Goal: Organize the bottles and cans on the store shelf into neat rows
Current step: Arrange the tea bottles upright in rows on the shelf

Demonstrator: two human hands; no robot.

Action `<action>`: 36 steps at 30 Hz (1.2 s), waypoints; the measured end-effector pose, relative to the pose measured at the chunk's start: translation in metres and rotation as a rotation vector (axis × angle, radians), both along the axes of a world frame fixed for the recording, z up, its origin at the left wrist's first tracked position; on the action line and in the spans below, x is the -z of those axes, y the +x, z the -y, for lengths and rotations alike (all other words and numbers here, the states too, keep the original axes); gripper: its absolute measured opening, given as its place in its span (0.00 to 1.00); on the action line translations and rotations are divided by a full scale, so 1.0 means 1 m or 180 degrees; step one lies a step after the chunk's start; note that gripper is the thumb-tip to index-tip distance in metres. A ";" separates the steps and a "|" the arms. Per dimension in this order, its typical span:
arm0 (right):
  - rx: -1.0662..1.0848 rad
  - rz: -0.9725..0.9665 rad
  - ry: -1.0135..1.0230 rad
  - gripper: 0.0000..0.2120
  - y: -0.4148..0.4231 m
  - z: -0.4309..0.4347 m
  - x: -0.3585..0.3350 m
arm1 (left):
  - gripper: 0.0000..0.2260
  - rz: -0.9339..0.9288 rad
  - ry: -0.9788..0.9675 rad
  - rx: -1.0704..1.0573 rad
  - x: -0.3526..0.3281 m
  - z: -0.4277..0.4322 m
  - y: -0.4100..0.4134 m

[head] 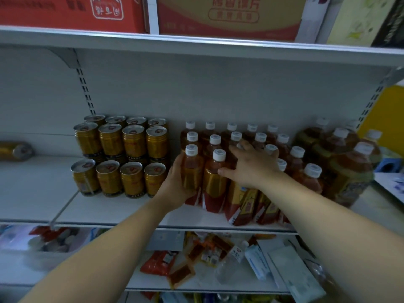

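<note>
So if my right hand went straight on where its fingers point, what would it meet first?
Likely the white-capped amber plastic bottle just beyond your right hand, though depth is unclear.

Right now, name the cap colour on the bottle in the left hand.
White; the cap tops the bottle the left hand grips, head view.

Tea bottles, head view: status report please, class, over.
Left hand grips front-left bottle. Right hand spread, pressing neighbouring bottles. Gold cans stand close beside left hand.
</note>
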State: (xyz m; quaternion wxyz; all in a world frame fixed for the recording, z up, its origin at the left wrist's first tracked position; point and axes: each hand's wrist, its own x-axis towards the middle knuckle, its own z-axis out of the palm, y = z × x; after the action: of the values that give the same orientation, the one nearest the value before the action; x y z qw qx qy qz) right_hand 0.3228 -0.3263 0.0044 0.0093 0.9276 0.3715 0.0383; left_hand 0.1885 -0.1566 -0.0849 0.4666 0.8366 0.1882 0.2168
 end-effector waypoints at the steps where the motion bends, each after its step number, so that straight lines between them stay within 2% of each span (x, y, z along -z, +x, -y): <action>1: 0.0020 0.0002 -0.0009 0.43 0.000 -0.001 -0.001 | 0.48 -0.0044 0.0075 -0.0011 0.001 -0.002 0.001; 9: 0.0135 -0.0005 -0.0019 0.44 0.001 -0.002 0.001 | 0.48 -0.0071 0.0389 -0.0229 0.004 -0.006 0.015; 20: 0.0147 -0.0030 0.0068 0.46 0.002 -0.002 0.002 | 0.46 0.0164 0.0188 -0.0270 0.010 -0.009 0.013; 25: 0.0151 -0.0002 0.0125 0.47 0.001 -0.003 0.001 | 0.46 -0.0140 0.0222 0.0044 0.006 -0.013 0.012; 31: 0.0201 -0.0375 0.0065 0.52 -0.004 -0.003 -0.010 | 0.42 -0.0292 -0.0276 0.0365 -0.027 -0.018 -0.002; 34: 0.0324 -0.0657 0.0113 0.57 -0.008 -0.007 -0.023 | 0.37 -0.0549 -0.0044 0.0287 -0.051 -0.024 -0.025; 36: 0.0259 -0.0772 0.0287 0.51 -0.012 -0.016 -0.032 | 0.34 -0.0805 0.0235 0.0120 -0.066 -0.033 -0.044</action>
State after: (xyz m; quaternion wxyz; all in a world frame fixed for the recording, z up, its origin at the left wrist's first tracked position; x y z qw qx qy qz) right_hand 0.3108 -0.3106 0.0361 -0.0758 0.9392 0.3300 -0.0578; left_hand 0.1442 -0.1241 -0.0192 0.4120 0.8772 0.2217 0.1076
